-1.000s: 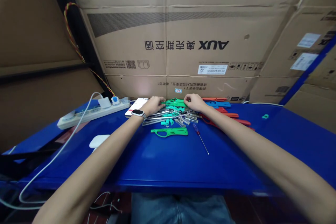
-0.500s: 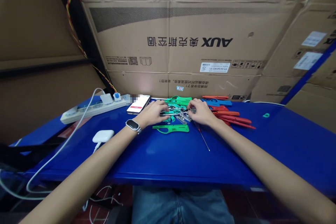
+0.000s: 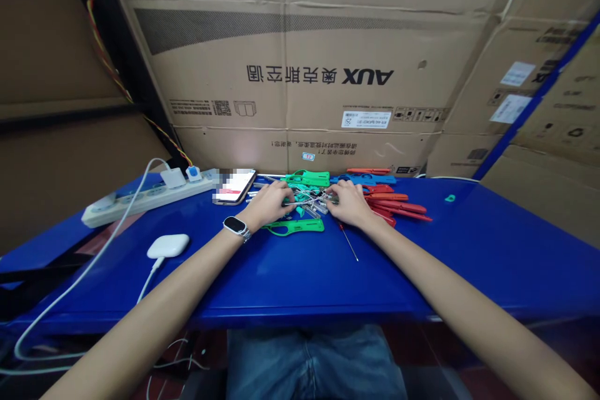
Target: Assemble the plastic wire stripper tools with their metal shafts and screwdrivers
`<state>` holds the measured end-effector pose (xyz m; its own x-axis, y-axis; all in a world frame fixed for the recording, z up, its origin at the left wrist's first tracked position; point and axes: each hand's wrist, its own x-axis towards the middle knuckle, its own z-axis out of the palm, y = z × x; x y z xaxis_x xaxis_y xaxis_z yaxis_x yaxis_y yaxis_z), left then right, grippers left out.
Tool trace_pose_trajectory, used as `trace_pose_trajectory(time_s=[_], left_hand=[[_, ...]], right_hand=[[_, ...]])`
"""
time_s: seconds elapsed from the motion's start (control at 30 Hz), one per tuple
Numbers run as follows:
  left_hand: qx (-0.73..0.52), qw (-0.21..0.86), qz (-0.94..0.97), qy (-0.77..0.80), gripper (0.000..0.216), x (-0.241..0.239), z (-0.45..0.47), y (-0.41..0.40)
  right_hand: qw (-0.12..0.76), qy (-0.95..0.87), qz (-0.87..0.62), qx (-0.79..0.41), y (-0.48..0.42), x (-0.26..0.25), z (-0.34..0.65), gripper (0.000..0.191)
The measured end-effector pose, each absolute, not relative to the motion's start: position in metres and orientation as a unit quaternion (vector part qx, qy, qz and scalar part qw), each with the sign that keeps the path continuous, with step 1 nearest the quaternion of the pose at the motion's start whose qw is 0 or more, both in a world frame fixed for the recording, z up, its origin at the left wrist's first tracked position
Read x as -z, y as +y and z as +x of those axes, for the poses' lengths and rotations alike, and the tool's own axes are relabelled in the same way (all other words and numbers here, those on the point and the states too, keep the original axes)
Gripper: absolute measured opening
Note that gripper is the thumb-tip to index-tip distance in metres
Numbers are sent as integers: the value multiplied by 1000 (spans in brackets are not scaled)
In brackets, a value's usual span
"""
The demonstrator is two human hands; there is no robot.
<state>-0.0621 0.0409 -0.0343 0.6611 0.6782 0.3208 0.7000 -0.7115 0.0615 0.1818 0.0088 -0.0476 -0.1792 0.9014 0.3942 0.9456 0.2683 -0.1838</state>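
My left hand [image 3: 272, 203], a watch on its wrist, has its fingers curled at the left of a jumble of small parts. Thin white wires [image 3: 307, 199] run from its fingertips across the jumble. On the right side, my right hand [image 3: 350, 203] pinches among the parts; what it holds is hidden. Between the hands lie teal plastic pieces [image 3: 300, 210] and silver metal parts [image 3: 320, 206]. A green lighter casing half [image 3: 302, 226] lies in front of them, and another green casing [image 3: 309, 179] behind. Below my right hand rests a thin screwdriver [image 3: 349, 245] with a red handle.
Red and orange casings [image 3: 398, 207] and blue ones [image 3: 375, 179] lie right of my hands. Left are a phone [image 3: 237, 187], a white earbud case [image 3: 169, 245] on a cable and a power strip [image 3: 145, 200]. A cardboard wall [image 3: 262, 37] stands behind the blue table [image 3: 281, 275].
The view has turned a little to the right, so the table and its things sit further left. Both hands stay at the parts, close together, with only small finger movement.
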Motion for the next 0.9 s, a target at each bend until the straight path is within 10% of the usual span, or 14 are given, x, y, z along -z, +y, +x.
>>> trace_pose_trajectory(time_s=[0.63, 0.9], left_hand=[[261, 128, -887, -358, 35, 5, -76, 12], [213, 108, -895, -377, 33, -1, -90, 6]], right_hand=[[451, -782, -431, -12, -1, 38, 171, 21], [421, -798, -409, -135, -11, 37, 164, 16]])
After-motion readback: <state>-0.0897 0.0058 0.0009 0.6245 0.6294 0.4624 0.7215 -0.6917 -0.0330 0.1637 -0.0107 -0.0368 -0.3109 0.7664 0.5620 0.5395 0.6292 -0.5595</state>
